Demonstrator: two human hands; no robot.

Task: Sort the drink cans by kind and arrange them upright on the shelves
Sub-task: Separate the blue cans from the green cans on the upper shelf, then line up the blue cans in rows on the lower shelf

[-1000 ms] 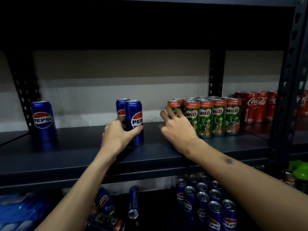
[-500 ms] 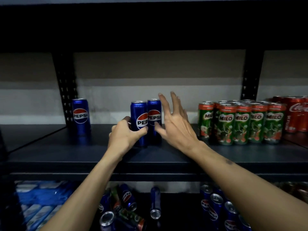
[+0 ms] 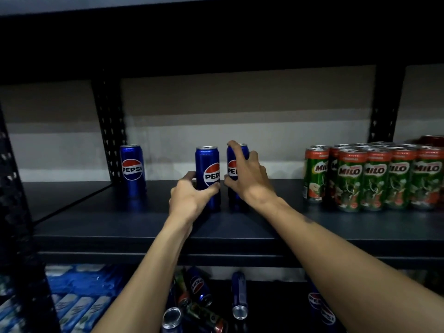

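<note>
Three blue Pepsi cans stand upright on the dark shelf [image 3: 120, 219]. My left hand [image 3: 189, 198] grips the middle Pepsi can [image 3: 207, 164] low down, thumb on its right side. My right hand [image 3: 247, 179] grips the Pepsi can beside it [image 3: 231, 169], with fingers curled over its top and side. The third Pepsi can [image 3: 132, 169] stands alone at the left by the upright post. A block of green Milo cans [image 3: 374, 179] stands at the right of the same shelf.
Red cans [image 3: 432, 139] peek out behind the Milo block at the far right. On the shelf below, several Pepsi cans and a Milo can lie tipped [image 3: 199, 299], with blue packs [image 3: 77, 294] at the left. A perforated post [image 3: 110, 131] rises at the back left.
My right hand has left the Milo cans, moved left and closed round the second Pepsi can. My left hand stays on the middle can. The view has shifted left.
</note>
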